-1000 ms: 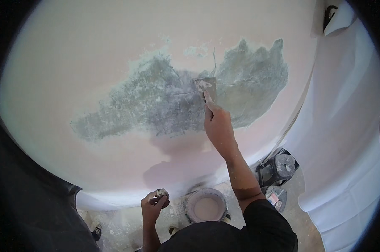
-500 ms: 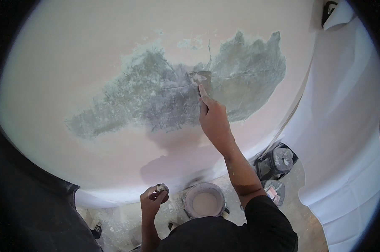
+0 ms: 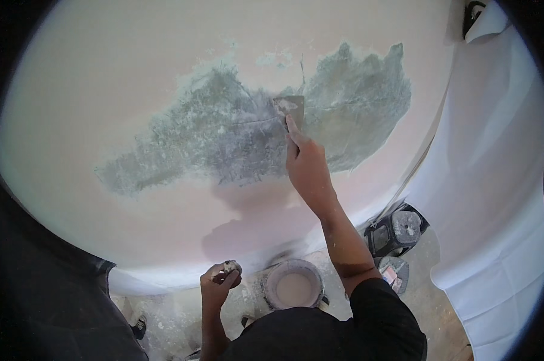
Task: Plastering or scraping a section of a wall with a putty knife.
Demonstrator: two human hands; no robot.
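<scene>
My right hand (image 3: 310, 165) grips a putty knife (image 3: 293, 104), index finger stretched along its whitish-smeared blade. The blade lies against the pink wall (image 3: 163, 228), on the large grey rough patch (image 3: 248, 135) near its middle. My left hand (image 3: 216, 289) is held low in front of my body, closed round a small, rounded, plaster-smeared object (image 3: 231, 266). The fingers hide most of that object, so its kind cannot be made out.
A round bucket (image 3: 269, 281) with pale, creamy contents stands on the floor below. To its right are a dark stool (image 3: 383, 237) and a grey container (image 3: 402, 280) with small items. White sheeting (image 3: 488, 180) hangs at the right; dark cloth (image 3: 43, 271) covers the left.
My right hand and the putty knife have shifted very slightly up the wall. My left hand has turned a little, still closed on the small object.
</scene>
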